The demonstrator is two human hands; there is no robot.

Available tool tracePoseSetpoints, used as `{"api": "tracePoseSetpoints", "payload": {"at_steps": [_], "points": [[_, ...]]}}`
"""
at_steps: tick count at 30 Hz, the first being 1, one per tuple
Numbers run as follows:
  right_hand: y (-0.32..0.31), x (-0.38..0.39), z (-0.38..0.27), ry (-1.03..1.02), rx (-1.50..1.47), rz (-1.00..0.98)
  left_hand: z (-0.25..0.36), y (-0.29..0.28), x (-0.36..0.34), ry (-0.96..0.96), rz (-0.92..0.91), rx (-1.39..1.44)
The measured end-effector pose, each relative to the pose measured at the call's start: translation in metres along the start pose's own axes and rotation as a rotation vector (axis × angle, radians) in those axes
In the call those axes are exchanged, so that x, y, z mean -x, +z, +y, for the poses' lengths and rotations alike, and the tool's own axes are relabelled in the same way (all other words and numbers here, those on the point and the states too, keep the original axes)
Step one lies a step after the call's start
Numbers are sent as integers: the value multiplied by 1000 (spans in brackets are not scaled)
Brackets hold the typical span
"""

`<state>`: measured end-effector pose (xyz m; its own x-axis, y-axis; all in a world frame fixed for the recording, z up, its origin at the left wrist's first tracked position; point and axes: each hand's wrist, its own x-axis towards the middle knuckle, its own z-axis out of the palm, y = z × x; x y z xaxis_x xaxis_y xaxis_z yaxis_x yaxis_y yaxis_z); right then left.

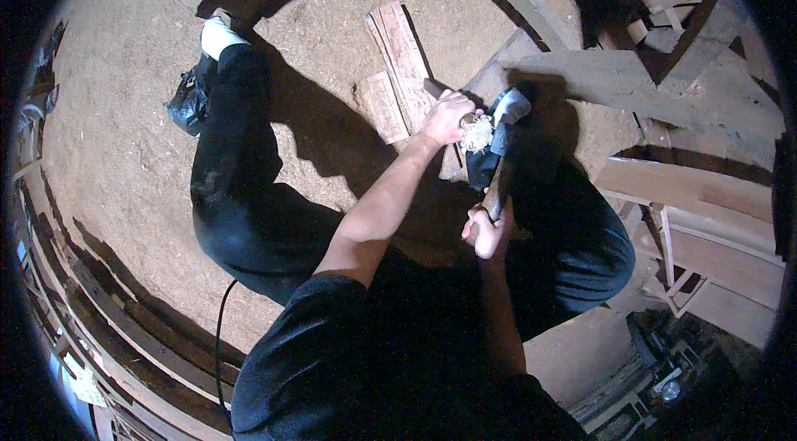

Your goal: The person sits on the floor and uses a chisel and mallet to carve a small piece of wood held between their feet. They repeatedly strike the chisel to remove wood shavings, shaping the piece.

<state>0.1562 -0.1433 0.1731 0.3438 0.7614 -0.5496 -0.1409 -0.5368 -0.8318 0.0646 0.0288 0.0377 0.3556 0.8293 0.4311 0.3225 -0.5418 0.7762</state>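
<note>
My left hand [447, 119] is closed around a wooden piece whose pale, splayed end [477, 135] looks frayed like a brush. Most of that piece is hidden in the fist. My right hand [488, 233] grips the wooden handle of a hammer [495, 196]. Its grey metal head [510, 107] is right beside the frayed end; whether they touch cannot be told. Just beyond my left hand lies a reddish wooden board [398, 51] on the ground, with a shorter board [383, 107] alongside it.
My legs are spread on a sawdust-coloured floor [141, 134]. A black plastic bag [189, 105] lies by my left foot. Heavy timbers [594, 75] and stacked boards [689, 188] stand at right. Long wooden pieces [124, 325] line the left edge, near a black cord [220, 333].
</note>
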Motion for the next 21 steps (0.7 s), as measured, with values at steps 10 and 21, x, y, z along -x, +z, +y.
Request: {"api": "tracePoseSetpoints", "payload": {"at_steps": [10, 21], "points": [[-1, 0, 4, -5, 43, 1, -13, 6, 8, -47, 25, 32], [-8, -21, 32, -17, 161, -10, -10, -3, -3, -145, 94, 63]]}}
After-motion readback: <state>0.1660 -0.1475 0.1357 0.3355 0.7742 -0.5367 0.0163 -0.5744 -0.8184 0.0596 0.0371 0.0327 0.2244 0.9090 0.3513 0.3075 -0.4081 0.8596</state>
